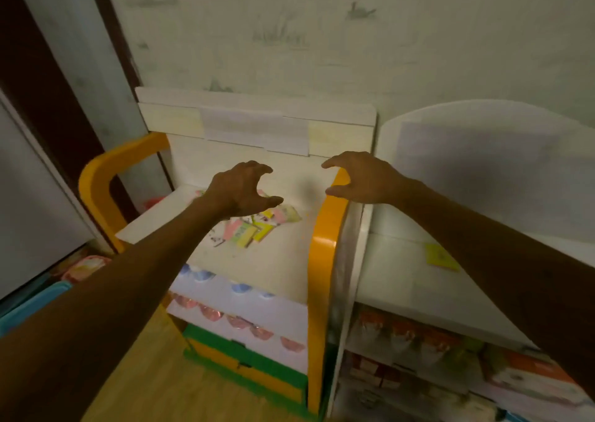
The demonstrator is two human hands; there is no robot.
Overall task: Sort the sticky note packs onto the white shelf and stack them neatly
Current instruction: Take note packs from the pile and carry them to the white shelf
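Observation:
Several sticky note packs [257, 228] in pink, yellow and green lie in a loose heap on the top of a small rack with orange sides [283, 260]. My left hand [241, 189] hovers just above the heap, fingers curved, holding nothing. My right hand [357, 177] is raised over the rack's right orange side, fingers and thumb curved apart, also empty. To the right stands the white shelf [396, 276], and a single yellow sticky note pack [441, 257] lies flat on its top board, partly under my right forearm.
The rack's lower tiers hold rows of small blue and pink cups [238, 318]. The white shelf's lower levels hold packaged goods [418, 334]. A blue bin [35, 305] and a pink basket [85, 268] sit on the floor at left. A wall stands close behind.

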